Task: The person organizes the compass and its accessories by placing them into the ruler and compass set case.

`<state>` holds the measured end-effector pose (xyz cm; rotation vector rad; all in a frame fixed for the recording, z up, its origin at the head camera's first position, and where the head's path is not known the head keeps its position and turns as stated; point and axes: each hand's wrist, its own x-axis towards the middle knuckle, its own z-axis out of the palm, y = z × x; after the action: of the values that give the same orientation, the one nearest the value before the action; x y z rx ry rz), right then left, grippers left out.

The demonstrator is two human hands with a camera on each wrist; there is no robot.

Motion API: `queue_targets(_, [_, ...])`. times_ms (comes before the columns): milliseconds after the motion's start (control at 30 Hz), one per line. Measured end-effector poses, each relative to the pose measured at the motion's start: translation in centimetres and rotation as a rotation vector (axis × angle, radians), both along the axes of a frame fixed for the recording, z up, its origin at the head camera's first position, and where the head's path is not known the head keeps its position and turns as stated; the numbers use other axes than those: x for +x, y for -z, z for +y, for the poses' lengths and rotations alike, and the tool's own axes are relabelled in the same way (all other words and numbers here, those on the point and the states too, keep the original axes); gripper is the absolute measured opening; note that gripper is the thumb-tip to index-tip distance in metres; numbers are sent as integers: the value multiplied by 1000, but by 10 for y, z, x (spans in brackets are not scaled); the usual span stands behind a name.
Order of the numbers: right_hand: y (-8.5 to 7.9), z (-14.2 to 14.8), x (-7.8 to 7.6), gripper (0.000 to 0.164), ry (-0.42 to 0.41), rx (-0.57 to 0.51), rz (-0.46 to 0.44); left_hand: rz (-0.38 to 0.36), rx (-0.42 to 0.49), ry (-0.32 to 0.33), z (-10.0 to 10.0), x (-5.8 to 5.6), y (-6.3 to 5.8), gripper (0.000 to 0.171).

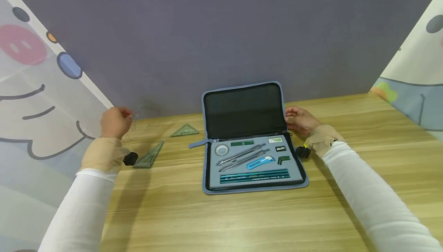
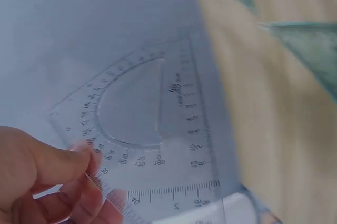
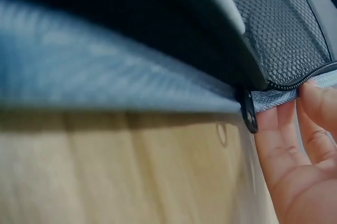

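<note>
My left hand (image 1: pixel 115 122) pinches a clear plastic set square (image 2: pixel 181 155) by one edge, thumb on one side and fingers behind. A protractor cut-out and scale marks show on it in the left wrist view; in the head view it is barely visible. My right hand (image 1: pixel 302 121) grips the zipped edge of the open case's lid (image 1: pixel 242 109), near its lower right corner. In the right wrist view, thumb and fingers pinch the blue fabric beside a black zipper pull (image 3: pixel 249 112). The lid stands up, with black mesh inside.
The grey tray (image 1: pixel 211 159) in the case holds compasses (image 1: pixel 242 154), a blue cutter (image 1: pixel 260 162), pencils (image 1: pixel 254 176), an eraser (image 1: pixel 275 140) and a sharpener (image 1: pixel 280 149). Two green set squares (image 1: pixel 151 157) lie left of it. A grey wall (image 1: pixel 221 32) rises behind the wooden table (image 1: pixel 173 213).
</note>
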<state>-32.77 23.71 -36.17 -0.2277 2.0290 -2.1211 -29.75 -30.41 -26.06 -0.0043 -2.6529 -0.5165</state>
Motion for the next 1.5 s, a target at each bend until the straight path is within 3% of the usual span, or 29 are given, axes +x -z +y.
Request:
queue_targets(133, [0, -1, 2, 19, 9, 92, 44, 85, 62, 28, 21, 7, -17, 20])
queue_targets(333, [-3, -2, 5, 17, 27, 110, 63, 193, 185, 94, 63, 15, -33, 18])
queue_targets(533, [-4, -4, 6, 17, 48, 142, 103, 211, 347, 241, 99, 12, -38, 17])
queue_targets(700, [0, -5, 6, 17, 65, 156, 125, 177, 452, 354, 132, 4, -32, 17])
queue_targets(867, [1, -7, 8, 16, 74, 192, 147, 162, 508, 425, 159, -4, -20, 15])
queue_targets(1100, [-1, -11, 10, 20, 77, 217, 161, 154, 604, 515, 188, -20, -14, 13])
queue_targets(1267, [-2, -6, 10, 17, 86, 232, 173, 134, 632, 524, 208, -30, -14, 12])
queue_targets(1500, [-4, -4, 10, 17, 80, 217, 178, 169, 520, 482, 219, -43, -8, 9])
